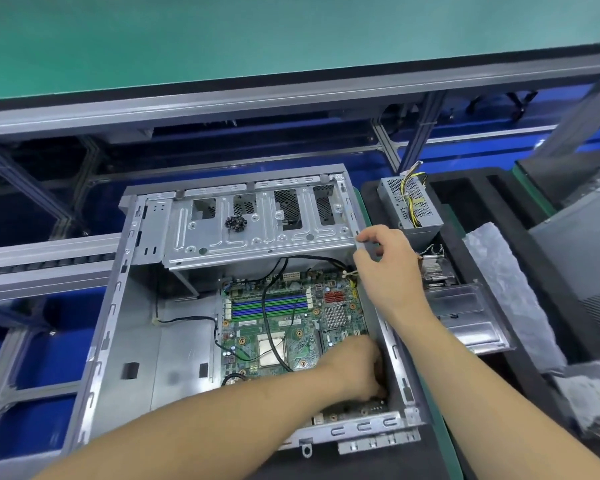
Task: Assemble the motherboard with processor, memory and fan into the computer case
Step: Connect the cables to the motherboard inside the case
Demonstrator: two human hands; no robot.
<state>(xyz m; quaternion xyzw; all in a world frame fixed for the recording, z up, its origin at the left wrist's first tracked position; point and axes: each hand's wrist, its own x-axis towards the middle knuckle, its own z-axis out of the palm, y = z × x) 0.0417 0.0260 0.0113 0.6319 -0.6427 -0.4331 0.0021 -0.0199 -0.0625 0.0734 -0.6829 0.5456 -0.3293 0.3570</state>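
Note:
An open grey computer case [118, 306] lies flat in front of me. Inside it at the right sits the green motherboard [291, 327], with blue and green memory slots and a bare processor socket [271, 348]; black cables cross over it. My left hand [359, 370] reaches into the case's near right corner, fingers curled down on the board's edge there; the fingertips are hidden. My right hand [387, 268] is at the case's right wall, thumb and forefinger pinching the corner of the drive cage [257, 230].
A grey power supply [409, 206] with yellow wires stands right of the case on a black foam tray. A finned heatsink [435, 268] lies behind my right hand, beside a metal side panel [465, 323] and plastic wrapping [499, 271]. A conveyor frame runs behind.

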